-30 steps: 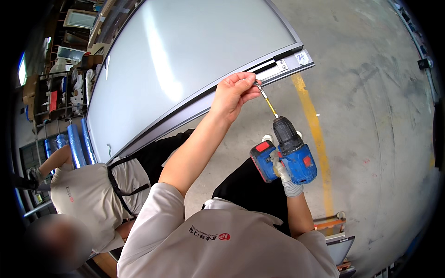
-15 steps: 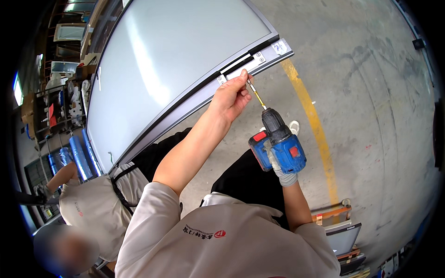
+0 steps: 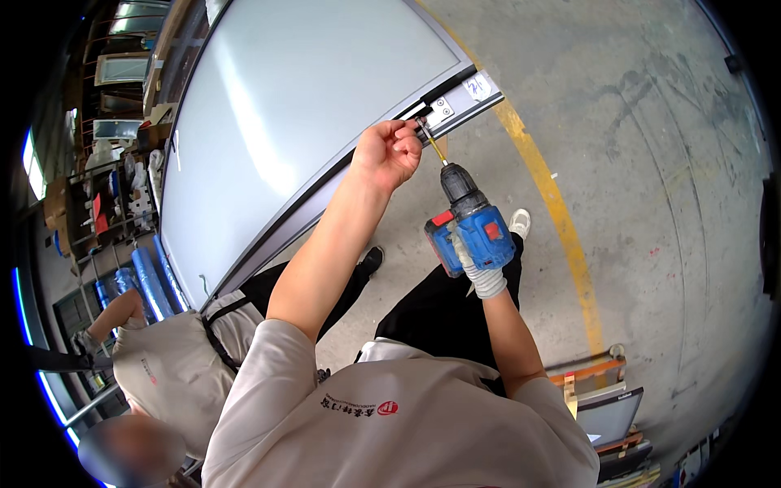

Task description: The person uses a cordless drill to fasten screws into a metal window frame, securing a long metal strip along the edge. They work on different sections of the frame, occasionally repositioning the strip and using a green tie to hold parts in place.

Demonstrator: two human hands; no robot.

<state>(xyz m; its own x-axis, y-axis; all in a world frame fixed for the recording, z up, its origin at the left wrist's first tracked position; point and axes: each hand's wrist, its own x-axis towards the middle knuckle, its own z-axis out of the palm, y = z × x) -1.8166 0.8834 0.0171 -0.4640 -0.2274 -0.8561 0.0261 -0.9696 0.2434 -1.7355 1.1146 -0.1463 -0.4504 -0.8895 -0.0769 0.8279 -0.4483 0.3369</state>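
Observation:
My right hand (image 3: 482, 275), in a pale grey glove, grips a blue and black cordless drill (image 3: 488, 236) with red parts. A long gold-coloured bit (image 3: 437, 150) points from its chuck up at the panel's edge. Bare and pinched closed, my left hand (image 3: 389, 154) is at the bit's tip; whatever its fingertips hold is too small to make out. Just beyond them, a silver metal plate (image 3: 441, 111) with screws is set in the grey edge profile of a large framed panel (image 3: 325, 73). My left hand covers part of that plate.
At the left stands a co-worker (image 3: 175, 366) in a beige shirt, close to the panel. Blue-wrapped rolls (image 3: 151, 281) and cluttered shelves lie behind. A yellow line (image 3: 553, 203) crosses the concrete floor. Framed pieces (image 3: 610, 415) are stacked at the lower right.
Both hands and the drill have moved up and left, bringing the bit tip to the panel's edge by the metal plate. The left fingers now cover the plate's middle.

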